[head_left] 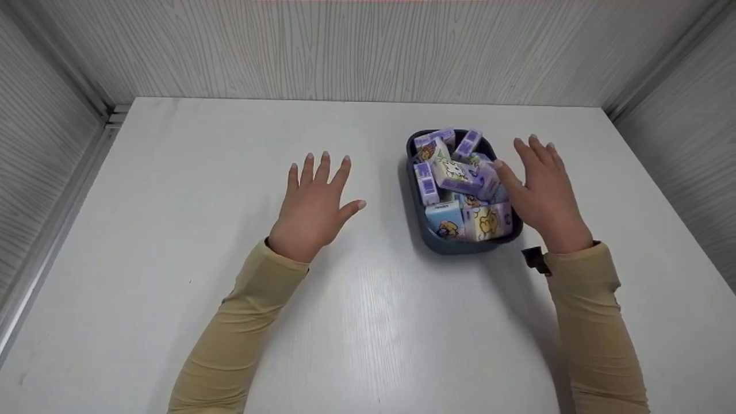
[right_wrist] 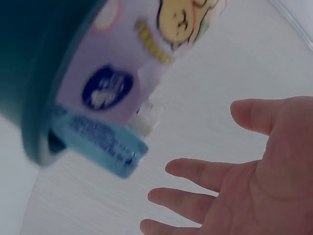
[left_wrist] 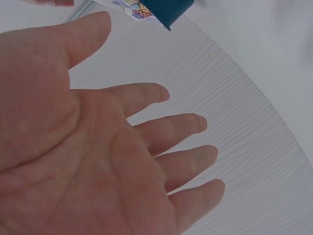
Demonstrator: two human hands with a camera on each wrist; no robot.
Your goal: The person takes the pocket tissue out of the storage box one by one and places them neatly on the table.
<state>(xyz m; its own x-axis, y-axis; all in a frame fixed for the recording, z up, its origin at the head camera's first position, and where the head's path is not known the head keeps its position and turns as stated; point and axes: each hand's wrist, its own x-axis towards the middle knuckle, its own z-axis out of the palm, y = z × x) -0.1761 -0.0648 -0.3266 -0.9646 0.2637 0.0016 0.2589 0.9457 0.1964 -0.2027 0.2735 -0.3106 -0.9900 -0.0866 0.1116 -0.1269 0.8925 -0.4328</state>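
Observation:
A dark blue bin [head_left: 451, 247] stands right of centre on the white table, filled with small cartoon-printed packs [head_left: 457, 174], mostly purple with some light blue. My left hand [head_left: 310, 215] is spread with its palm down, left of the bin and apart from it. My right hand [head_left: 546, 198] is at the bin's right side, fingers stretched forward, its thumb overlapping the bin's edge in the head view. In the right wrist view, a purple pack [right_wrist: 112, 83] and a light blue pack [right_wrist: 100, 142] show at the rim, with the right fingers [right_wrist: 195, 171] apart from them. Both hands hold nothing.
The white tabletop [head_left: 172, 190] runs back to a grey wood-grain panel [head_left: 368, 52]. Similar panels enclose the left and right sides, with a metal rail [head_left: 54, 230] along the left edge. A dark strap piece [head_left: 536, 260] sticks out at the right cuff.

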